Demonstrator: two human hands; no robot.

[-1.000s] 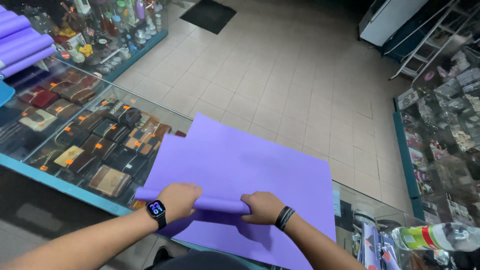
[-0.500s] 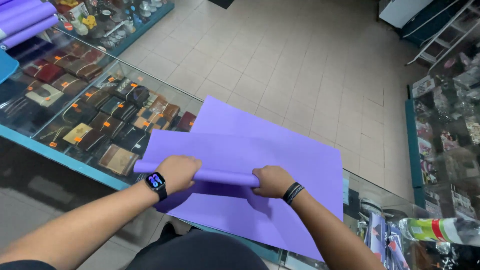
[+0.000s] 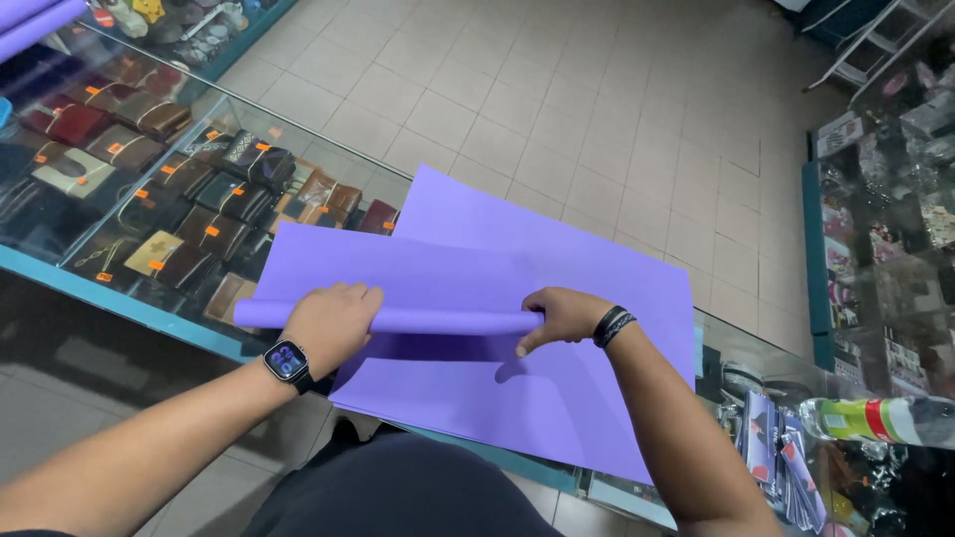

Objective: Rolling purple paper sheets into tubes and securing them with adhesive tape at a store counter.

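Note:
Two large purple sheets (image 3: 557, 398) lie on a glass display counter (image 3: 129, 298). The upper sheet is curled at its near edge into a purple roll (image 3: 438, 320) running left to right. My left hand (image 3: 333, 320), with a smartwatch on the wrist, is wrapped over the left part of the roll. My right hand (image 3: 557, 316), with dark bands on the wrist, grips the roll's right end, one finger pointing down at the flat sheet beneath.
Under the glass lie several wallets (image 3: 199, 214) with orange tags. A bottle (image 3: 880, 420) lies at the right on the counter. Tiled floor (image 3: 597, 109) stretches beyond, with another display case (image 3: 895, 199) at the right and more purple rolls (image 3: 40, 20) top left.
The roll has grown longer and moved further up the sheet. My hands have spread further apart along it.

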